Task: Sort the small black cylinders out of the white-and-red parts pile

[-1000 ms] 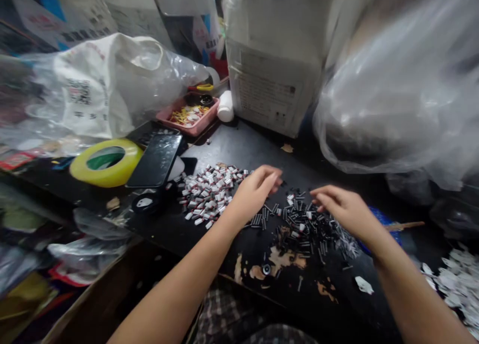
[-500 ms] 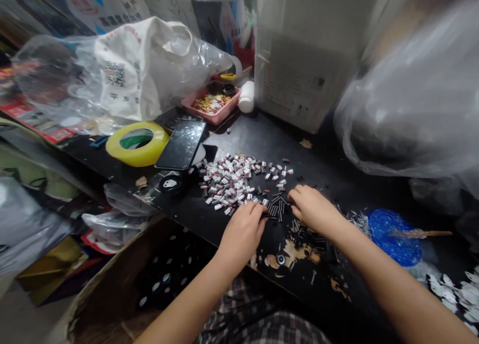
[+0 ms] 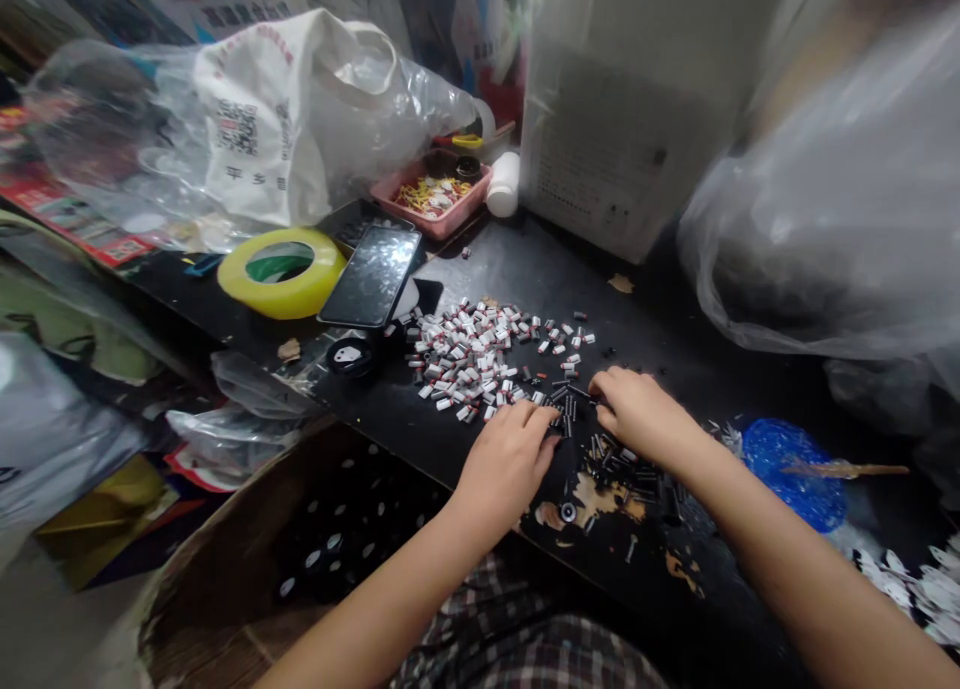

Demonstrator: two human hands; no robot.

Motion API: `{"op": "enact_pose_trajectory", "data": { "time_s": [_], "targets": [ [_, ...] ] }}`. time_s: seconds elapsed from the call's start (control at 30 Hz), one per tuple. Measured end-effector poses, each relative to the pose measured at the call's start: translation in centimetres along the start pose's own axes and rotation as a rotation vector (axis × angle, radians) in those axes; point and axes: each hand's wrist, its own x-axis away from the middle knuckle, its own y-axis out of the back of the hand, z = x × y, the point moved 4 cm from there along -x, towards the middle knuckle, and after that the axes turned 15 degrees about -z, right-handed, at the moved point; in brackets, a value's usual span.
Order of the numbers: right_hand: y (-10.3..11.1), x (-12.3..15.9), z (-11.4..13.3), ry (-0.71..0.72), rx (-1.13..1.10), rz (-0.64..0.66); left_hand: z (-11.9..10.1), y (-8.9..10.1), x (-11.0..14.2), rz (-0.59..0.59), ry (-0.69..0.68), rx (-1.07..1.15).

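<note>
My left hand [image 3: 511, 456] rests at the near edge of a heap of small white, red-marked cylinders [image 3: 472, 354]. Its fingers are bent together over small dark ribbed rods [image 3: 568, 421] that look like springs or screws. To the right, my right hand [image 3: 641, 414] has its thumb and fingertips drawn in at the other side of these rods. What either hand grips is hidden or too small to tell. Just below the right hand lies a pile of dark, screw-like pieces [image 3: 619, 466].
Around the black tabletop [image 3: 517, 264] are a yellow tape roll [image 3: 326, 274], a phone [image 3: 371, 277], a pink tray [image 3: 431, 219], a white bottle [image 3: 504, 184] and a blue plastic bundle [image 3: 791, 474]. A large box [image 3: 600, 129] stands behind; a container of black pieces [image 3: 172, 589] sits below.
The view has shifted slightly. My left hand has moved a little right over the dark rods, its fingers reaching further across them. My right hand stays beside them.
</note>
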Motion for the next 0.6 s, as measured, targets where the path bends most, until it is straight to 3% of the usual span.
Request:
{"op": "enact_pose_trajectory", "data": {
  "time_s": [0.27, 0.4, 0.6],
  "targets": [
    [-0.1, 1.6, 2.0, 0.043, 0.044, -0.077, -0.8, -0.7, -0.8, 0.013, -0.045, -0.025],
    [-0.2, 2.1, 1.5, 0.041, 0.042, -0.067, -1.7, -0.4, 0.5, 0.013, -0.051, 0.016],
    [0.4, 1.7, 0.9, 0.034, -0.024, -0.046, -3.5, -1.5, 2.8, 0.052, -0.125, 0.098]
  ]
}}
